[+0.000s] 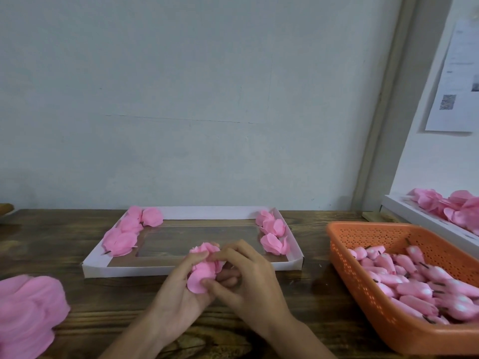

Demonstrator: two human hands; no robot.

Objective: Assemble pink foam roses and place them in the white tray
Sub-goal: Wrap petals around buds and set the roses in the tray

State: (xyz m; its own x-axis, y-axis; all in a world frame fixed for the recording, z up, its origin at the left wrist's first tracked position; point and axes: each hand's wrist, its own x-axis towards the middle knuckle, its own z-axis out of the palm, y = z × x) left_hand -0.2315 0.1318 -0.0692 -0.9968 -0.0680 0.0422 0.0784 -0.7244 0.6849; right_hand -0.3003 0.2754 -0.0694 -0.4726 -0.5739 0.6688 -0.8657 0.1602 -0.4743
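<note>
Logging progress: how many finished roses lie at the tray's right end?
3, along the right wall of the white tray: far rose in the corner, middle rose below it, near rose toward the front. Overlapping petals may hide another.

Gripping a half-built rose [203, 273] low over the table [64, 255] with both hands: left hand [176, 288] cupped beneath, fingers curled round the petals; right hand [248, 275] pinching the lower petal edge between thumb and fingers. Just behind, a white tray [129, 272] with a clear window in its floor; a row of roses [124, 234] along its left side, fewer [273, 235] along its right. To the right, an orange basket [363, 288] heaped with pink buds [420, 283] on dark stems. At the left edge, a blurred pile of petals [26, 314]. Far right, a second tray [420, 218] with more pink petals. Above it on the wall, a printed sheet [456, 81].
</note>
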